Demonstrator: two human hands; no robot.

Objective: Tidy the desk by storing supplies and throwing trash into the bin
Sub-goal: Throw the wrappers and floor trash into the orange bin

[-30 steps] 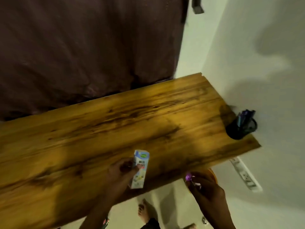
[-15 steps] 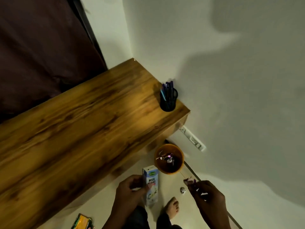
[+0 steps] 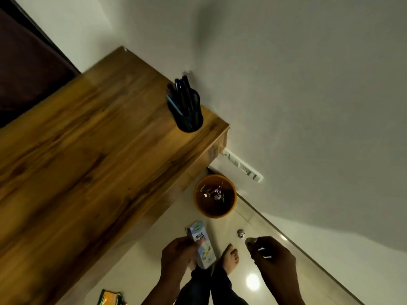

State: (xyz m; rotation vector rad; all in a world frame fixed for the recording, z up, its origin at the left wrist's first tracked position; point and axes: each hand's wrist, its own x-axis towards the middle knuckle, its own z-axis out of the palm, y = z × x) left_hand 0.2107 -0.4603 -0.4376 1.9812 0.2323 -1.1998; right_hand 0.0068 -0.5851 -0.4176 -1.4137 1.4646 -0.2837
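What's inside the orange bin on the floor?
Inside the orange bin lie crumpled shiny wrappers, some purple and silver. Anything beneath them is covered, and the rest of the bottom is too dark to make out.

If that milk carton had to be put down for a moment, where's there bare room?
Free: the wooden desk from its left end to the pen holder. Crowded: the floor between the orange bin and the person's foot, where a foil ball lies by both hands.
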